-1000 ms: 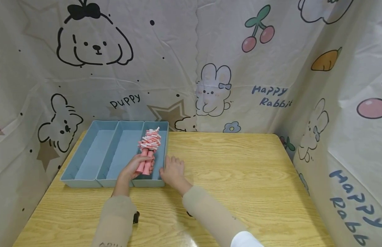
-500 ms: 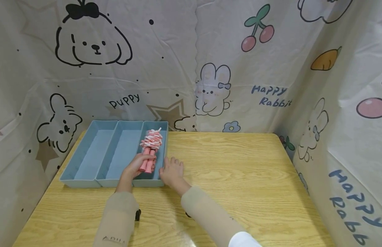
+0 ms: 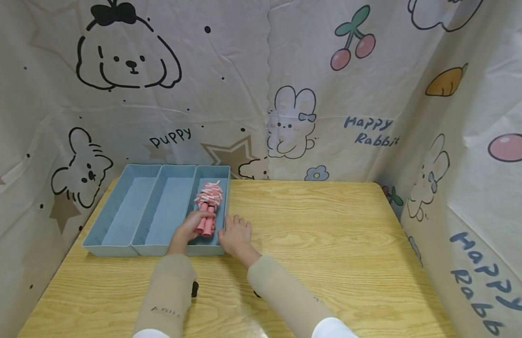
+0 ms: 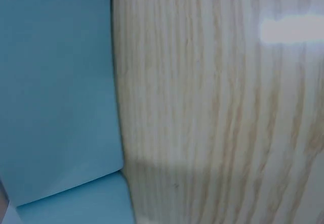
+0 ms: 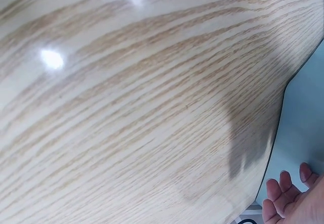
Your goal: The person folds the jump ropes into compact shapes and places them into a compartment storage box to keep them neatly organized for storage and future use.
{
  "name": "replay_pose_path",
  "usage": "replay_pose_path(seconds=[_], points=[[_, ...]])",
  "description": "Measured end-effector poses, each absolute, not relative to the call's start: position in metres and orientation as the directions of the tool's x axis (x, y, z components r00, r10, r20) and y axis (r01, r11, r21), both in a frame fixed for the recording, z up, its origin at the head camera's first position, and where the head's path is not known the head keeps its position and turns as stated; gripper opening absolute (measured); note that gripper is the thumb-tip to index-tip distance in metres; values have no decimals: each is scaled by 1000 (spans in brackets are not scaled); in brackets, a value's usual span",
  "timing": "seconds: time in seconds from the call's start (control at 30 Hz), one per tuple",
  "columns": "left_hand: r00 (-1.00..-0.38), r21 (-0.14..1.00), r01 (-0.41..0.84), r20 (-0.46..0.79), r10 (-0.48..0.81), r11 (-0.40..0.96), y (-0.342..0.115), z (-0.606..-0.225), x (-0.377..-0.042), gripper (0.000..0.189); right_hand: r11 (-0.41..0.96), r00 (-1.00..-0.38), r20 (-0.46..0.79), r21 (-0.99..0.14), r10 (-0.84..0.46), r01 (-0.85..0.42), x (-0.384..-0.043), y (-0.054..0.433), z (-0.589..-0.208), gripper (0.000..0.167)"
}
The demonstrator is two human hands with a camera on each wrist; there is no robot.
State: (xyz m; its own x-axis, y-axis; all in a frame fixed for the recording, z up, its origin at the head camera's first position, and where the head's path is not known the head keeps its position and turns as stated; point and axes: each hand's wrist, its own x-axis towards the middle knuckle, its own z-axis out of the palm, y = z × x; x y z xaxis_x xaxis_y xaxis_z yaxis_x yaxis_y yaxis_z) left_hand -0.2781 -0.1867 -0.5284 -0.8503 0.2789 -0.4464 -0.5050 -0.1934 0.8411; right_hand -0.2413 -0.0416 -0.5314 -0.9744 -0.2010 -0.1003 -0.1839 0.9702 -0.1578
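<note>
My left hand (image 3: 189, 227) grips the two pink handles of a folded jump rope (image 3: 209, 195) with pink and white beads. The jump rope lies inside the right compartment of a light blue box (image 3: 161, 168), its beaded bundle pointing away from me. Against the box's right side, near the front corner, rests my right hand (image 3: 237, 237), its fingers extended along the outside of the wall. Several fingertips of that hand (image 5: 288, 198) show beside the blue wall in the right wrist view. The left wrist view catches the box front (image 4: 55, 97) but not the held handles.
The box has three long compartments, the left one (image 3: 130, 206) and the middle one (image 3: 168, 206) beside the right. It stands at the back left of a wooden table (image 3: 320, 234). A printed cloth (image 3: 239, 61) hangs behind the table and along both sides.
My left hand has moved slightly right and lowered the jump rope further into the right compartment. The right hand stays at the box's side.
</note>
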Motion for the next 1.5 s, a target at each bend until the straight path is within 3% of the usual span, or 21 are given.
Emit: replay_pose_path(seconds=[0.73,0.93,1.1,1.27,1.5], points=[[-802,775,-596,-558,215,-210,-185,-542,-279,11,967,-975,-73,-158,-212,-198,-240,-41,-533,38],[-808,797,-582,-544,227,-162,-185,-545,-278,21,967,-974,-80,-163,-211,-196,-239,-41,-533,38],[-828,824,-552,-525,195,-125,-185,-547,-279,15,966,-974,-82,-169,-213,-197,-240,-41,-534,38],[-852,855,-518,-515,96,-11,-183,-550,-279,14,965,-973,-83,-176,-213,-196,-240,-41,-534,39],[-907,851,-418,-408,-103,319,-180,-547,-273,35,963,-973,-89,-188,-212,-193,-241,-41,-534,40]])
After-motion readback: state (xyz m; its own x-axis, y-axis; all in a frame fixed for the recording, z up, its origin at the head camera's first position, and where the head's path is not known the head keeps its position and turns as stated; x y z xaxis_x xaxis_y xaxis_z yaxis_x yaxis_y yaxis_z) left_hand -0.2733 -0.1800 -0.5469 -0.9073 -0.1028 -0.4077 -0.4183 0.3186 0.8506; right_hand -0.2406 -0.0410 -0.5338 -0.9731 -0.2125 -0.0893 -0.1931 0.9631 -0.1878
